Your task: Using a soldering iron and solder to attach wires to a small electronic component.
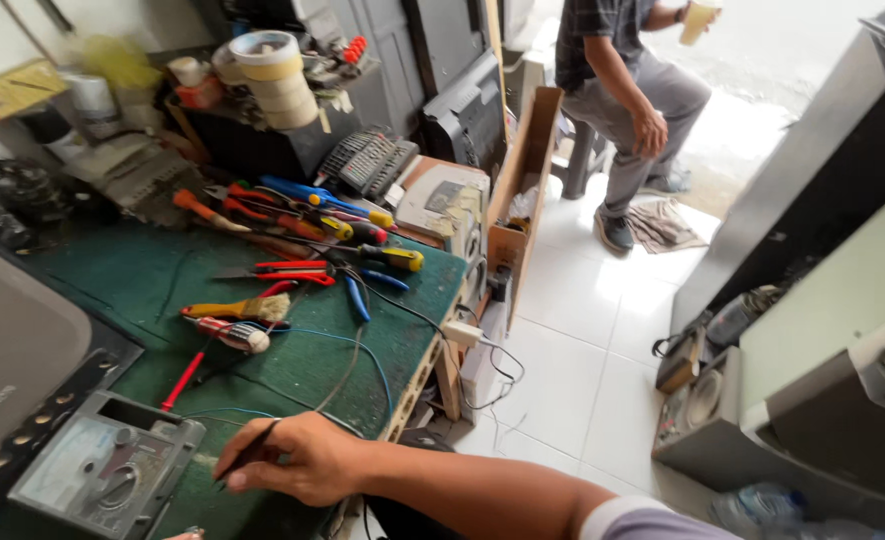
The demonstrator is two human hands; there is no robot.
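Note:
My right hand (292, 460) rests on the front edge of the green-covered workbench (122, 270), its forearm coming in from the lower right. Its fingers pinch a thin black test probe (247, 450) that points left toward a grey analog multimeter (102, 480) at the near corner. A red probe (184, 380) lies on the mat just above the meter, with blue and black leads trailing across the bench. Only a sliver of my left hand (187, 535) shows at the bottom edge, below the meter.
Screwdrivers, red-handled pliers (282, 270) and a small brush (237, 308) lie scattered mid-bench. Tape rolls (262, 60) stand at the back. A cardboard box (522, 170) leans off the bench end. Another person (612, 90) sits beyond on the white tile floor. Speaker cabinets (822, 300) stand right.

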